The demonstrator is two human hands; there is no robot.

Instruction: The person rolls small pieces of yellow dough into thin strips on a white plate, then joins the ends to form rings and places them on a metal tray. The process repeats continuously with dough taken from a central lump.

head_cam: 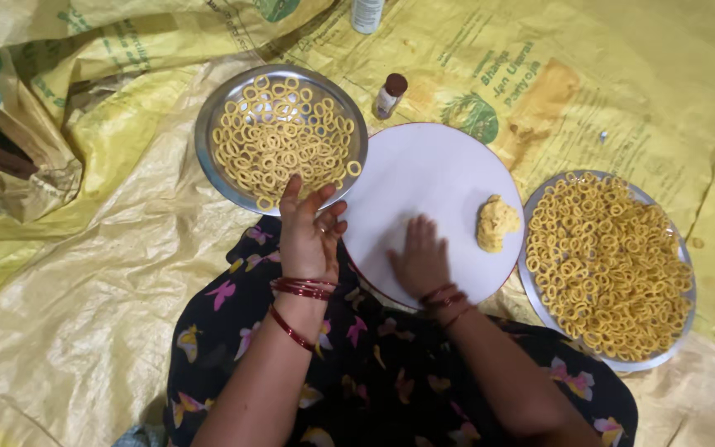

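Our left hand (pixel 310 228) hovers at the near rim of the steel plate (pixel 208 157) on the left, fingers spread and slightly curled, palm turned partly up, gripping nothing that we can see; red bangles (pixel 303 287) circle that wrist. That plate sits on the yellow plastic sheet (pixel 84 314) covering the floor and holds a single scattered layer of small yellow dough rings (pixel 283 141), with our fingertips just above the ring nearest the rim. Beyond it, near the top edge, stands a small bottle with a brown cap (pixel 389 96), and farther back we see the base of a white container (pixel 367 14), cut off by the frame. Moving toward the middle, the round white board (pixel 440 178) lies between the two plates, its left edge touching or just overlapping the steel plate. Our right hand (pixel 420 258) lies flat on the near part of this board, palm down and fingers stretched out, pressing on its surface; whether any dough lies under it we cannot tell. On the board's right side rests a lump of yellow dough (pixel 496 222), well apart from that hand. Farthest right, a second steel plate (pixel 622 361) is heaped with many more of the same rings (pixel 610 265), piled thicker than on the first. Our lap, in dark cloth with pink and yellow butterflies (pixel 374 372), fills the bottom of the view.
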